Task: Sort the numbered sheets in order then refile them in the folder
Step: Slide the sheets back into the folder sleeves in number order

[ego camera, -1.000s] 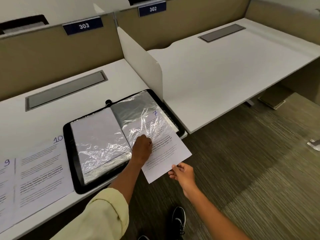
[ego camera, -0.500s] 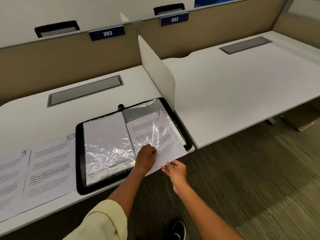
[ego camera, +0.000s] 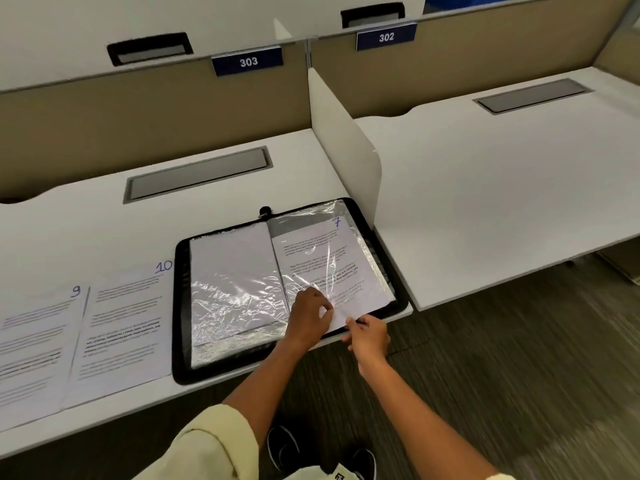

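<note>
A: Where are the hands?

B: Both reach from below to the near edge of the open folder (ego camera: 180, 306). The left hand (ego camera: 308, 318) lies knuckles-up on the right-hand clear sleeve (ego camera: 349, 216), its grip curled and pinching the sleeve's lower edge. The right hand (ego camera: 369, 336) sits just beside it, at the sheet's near corner, its grip pinching the bottom of the sheet marked 7 (ego camera: 322, 258).

A: And the sheet itself?

B: Nearly all inside the right-hand sleeve, only its near corner poking out by the fingers. A handwritten blue "7" stands at its top right; the printed lines below are too small to read.

A: Any other writing?

B: Sheet 10 (ego camera: 124, 323) lies flat on the table (ego camera: 86, 220) touching the folder's left edge, and sheet 9 (ego camera: 34, 348) lies next to it further left, both numbered in blue ink. On the partition behind hang blue plates reading 303 (ego camera: 247, 61) and 302 (ego camera: 386, 37).

A: Materials?

B: The folder is black with a padded, rounded rim, holding crinkled, glossy plastic sleeves; the left-hand sleeve (ego camera: 235, 289) shows a plain white page. The table is smooth and white with a grey rectangular cable hatch (ego camera: 197, 174). A thin white divider panel (ego camera: 346, 133) stands upright just right of the folder. The floor (ego camera: 519, 358) is dark striped carpet.
</note>
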A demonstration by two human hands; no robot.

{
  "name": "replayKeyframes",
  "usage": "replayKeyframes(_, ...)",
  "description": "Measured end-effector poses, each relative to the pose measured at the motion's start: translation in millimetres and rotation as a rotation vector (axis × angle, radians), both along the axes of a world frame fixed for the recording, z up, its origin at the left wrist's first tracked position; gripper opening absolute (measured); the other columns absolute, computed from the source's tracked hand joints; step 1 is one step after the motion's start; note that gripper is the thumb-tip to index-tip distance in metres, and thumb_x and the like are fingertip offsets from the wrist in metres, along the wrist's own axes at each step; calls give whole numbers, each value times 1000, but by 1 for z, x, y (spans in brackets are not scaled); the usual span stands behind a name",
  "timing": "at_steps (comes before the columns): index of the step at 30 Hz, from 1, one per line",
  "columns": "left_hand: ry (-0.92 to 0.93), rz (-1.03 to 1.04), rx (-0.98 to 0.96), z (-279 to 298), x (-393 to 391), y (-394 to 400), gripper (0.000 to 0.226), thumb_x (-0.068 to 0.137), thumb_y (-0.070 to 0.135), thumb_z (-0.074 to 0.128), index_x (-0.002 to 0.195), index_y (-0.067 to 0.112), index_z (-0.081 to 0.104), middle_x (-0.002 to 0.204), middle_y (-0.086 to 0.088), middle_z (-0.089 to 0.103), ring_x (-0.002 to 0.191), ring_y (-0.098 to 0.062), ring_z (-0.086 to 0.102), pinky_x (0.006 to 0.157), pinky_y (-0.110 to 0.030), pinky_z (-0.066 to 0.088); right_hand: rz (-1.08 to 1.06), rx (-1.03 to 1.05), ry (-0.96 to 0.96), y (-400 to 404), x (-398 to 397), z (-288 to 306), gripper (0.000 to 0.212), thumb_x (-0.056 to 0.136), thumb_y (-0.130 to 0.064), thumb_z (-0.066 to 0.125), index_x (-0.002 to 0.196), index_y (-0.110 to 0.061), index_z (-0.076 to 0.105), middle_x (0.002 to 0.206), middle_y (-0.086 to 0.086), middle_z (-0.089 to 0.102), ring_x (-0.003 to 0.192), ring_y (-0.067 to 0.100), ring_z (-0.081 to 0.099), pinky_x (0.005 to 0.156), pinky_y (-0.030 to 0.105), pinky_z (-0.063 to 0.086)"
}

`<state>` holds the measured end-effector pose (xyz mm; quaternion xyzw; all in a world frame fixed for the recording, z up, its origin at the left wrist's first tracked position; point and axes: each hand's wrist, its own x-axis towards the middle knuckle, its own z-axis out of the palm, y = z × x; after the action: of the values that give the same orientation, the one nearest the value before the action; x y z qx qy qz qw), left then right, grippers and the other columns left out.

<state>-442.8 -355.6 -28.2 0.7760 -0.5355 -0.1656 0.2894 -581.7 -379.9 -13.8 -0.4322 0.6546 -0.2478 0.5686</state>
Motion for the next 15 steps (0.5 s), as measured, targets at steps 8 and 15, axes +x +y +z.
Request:
replayKeyframes(8,110,7,-2,-4,7,3,5,83,19,70,88,16,70,119,2,57,114,-12,45,93,-20,33,16,-33,98,-22,29,1,20,94,-14,65,77,-3,66,71,7,71,52,13,67,51,24,49)
replayKeyframes(15,157,-13,-25,-9,14,4,5,81,21,72,85,19,69,130,-3,57,124,-17,44,98,-23,31,32,-40,116,-36,48,1,14,92,-12,66,80,-9,70,70,10,72,52,14,67,52,23,51)
